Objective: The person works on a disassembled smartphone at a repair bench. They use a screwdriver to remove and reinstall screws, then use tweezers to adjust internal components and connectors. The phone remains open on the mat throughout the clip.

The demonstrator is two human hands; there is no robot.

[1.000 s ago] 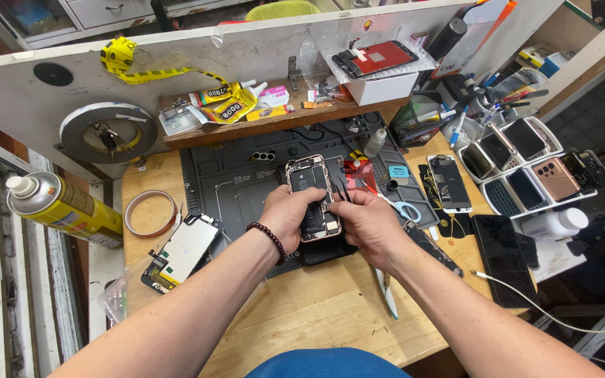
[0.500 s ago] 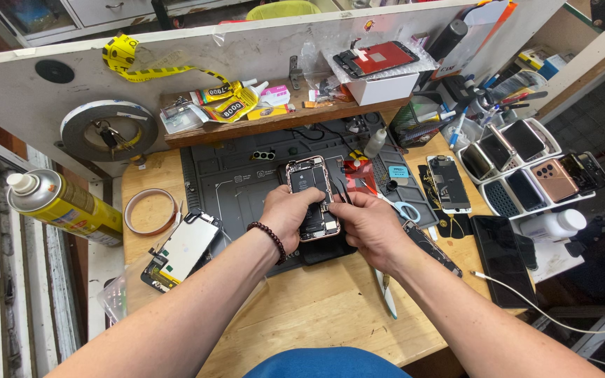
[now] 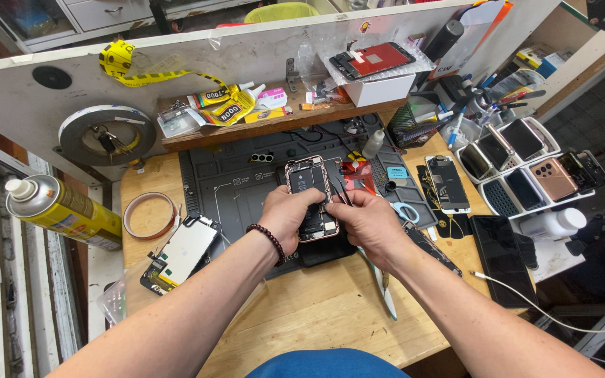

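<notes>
An opened phone (image 3: 309, 183) with its insides showing lies on the dark work mat (image 3: 236, 189) at the middle of the bench. My left hand (image 3: 290, 217) grips the phone's lower left side. My right hand (image 3: 367, 218) holds thin black tweezers (image 3: 339, 190) with their tips at the phone's right edge. A detached screen panel (image 3: 182, 250) lies face down at the mat's left corner.
A yellow spray can (image 3: 61, 210) and a tape roll (image 3: 150, 214) sit at the left. Another opened phone (image 3: 447, 183), blue-handled scissors (image 3: 405, 211) and white trays of phones (image 3: 526, 168) are to the right. A wooden shelf (image 3: 260, 124) with glue tubes stands behind the mat.
</notes>
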